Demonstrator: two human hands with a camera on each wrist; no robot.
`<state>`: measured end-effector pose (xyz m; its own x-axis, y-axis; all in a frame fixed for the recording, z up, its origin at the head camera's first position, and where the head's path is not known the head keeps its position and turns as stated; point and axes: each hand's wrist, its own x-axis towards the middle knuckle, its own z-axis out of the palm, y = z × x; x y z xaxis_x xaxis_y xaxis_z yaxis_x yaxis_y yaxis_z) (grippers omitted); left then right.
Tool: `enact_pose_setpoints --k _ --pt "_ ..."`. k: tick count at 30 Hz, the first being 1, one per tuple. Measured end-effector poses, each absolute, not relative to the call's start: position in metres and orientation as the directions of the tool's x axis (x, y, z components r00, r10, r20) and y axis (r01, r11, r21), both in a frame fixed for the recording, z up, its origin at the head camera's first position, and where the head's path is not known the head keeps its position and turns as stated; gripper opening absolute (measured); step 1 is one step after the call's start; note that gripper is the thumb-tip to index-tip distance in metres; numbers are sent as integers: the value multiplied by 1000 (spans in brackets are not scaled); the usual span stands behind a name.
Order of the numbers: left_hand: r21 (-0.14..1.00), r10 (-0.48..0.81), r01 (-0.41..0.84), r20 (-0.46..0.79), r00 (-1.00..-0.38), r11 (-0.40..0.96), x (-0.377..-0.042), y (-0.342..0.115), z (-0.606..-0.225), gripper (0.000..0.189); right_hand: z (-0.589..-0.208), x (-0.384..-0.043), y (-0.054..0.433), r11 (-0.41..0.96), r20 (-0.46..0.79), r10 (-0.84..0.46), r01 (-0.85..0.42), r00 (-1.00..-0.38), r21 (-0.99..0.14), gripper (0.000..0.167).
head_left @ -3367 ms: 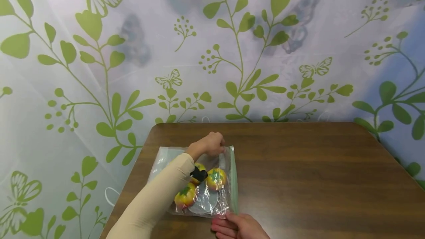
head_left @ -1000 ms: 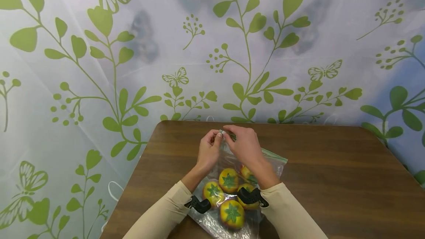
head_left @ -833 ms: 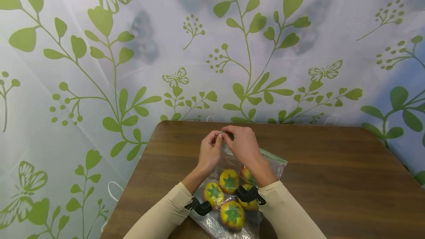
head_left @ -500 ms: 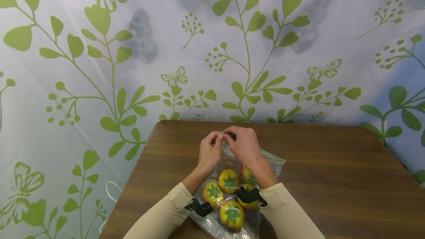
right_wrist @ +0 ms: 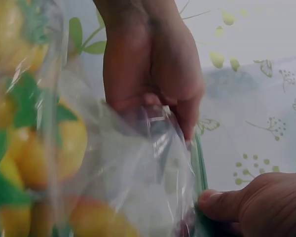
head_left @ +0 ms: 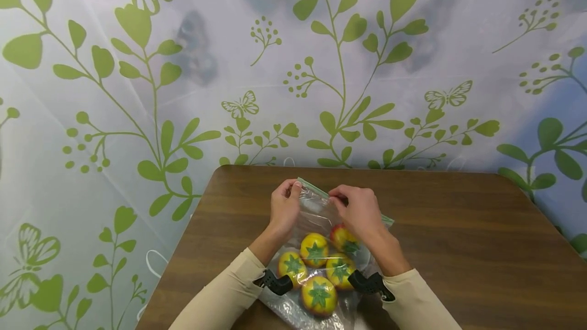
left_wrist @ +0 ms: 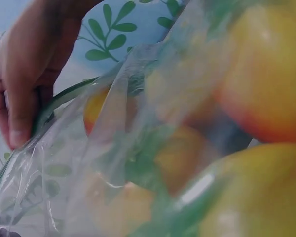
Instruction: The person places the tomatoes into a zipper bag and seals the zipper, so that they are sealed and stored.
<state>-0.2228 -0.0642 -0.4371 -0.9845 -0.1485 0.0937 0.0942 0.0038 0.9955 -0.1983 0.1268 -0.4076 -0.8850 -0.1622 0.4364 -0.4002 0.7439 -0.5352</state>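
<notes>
A clear zip bag (head_left: 312, 213) with a green zip strip (head_left: 312, 186) along its top lies on the table, tilted toward me. Through its film show several yellow-and-red fruits (head_left: 319, 295) with green star-shaped tops. My left hand (head_left: 284, 208) pinches the bag's upper left corner between thumb and fingers. Farther along the strip, my right hand (head_left: 362, 210) pinches the zip, leaving a stretch of green between the two hands. In the right wrist view, my right thumb (right_wrist: 219, 205) presses at the green edge, and my left hand (right_wrist: 153, 64) grips the corner beyond.
The brown wooden table (head_left: 458, 238) extends to the right of the bag. Behind it hangs a pale cloth (head_left: 275, 65) printed with green leaves and butterflies. Black wrist cameras (head_left: 277, 283) sit over the bag's lower part. A white cord loop (head_left: 153, 264) hangs at the left.
Earlier the bag lay turned sideways, with my left arm across it. Both hands then met at its upper left corner. Since then, my right hand has slid rightward along the zip; my left hand stays.
</notes>
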Motion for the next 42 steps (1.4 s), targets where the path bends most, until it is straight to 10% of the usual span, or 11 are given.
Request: enact_pose_setpoints --k 42 --pt "981 -181 -111 -140 -973 -160 -229 -75 -436 24 -421 -176 256 813 320 -142 -294 -937 -503 10"
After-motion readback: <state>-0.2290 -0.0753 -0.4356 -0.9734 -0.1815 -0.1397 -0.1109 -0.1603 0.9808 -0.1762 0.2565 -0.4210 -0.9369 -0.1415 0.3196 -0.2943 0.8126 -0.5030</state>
